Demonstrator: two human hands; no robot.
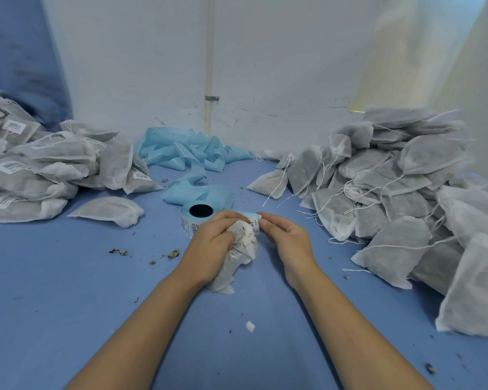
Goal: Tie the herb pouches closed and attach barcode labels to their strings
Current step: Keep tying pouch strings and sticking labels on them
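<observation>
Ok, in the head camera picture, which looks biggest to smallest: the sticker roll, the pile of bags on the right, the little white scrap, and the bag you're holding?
1. Pile of unlabelled herb pouches
2. Held herb pouch
3. Barcode label roll, partly hidden by the hands, so near the pouch in size
4. White paper scrap

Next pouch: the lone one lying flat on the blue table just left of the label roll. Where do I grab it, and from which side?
Probably the lone pouch's gathered right end, beside the label roll. It lies flat with its curved edge toward the wall, so come down from above with the left hand and pinch that puckered neck. No string is visible there.
</observation>
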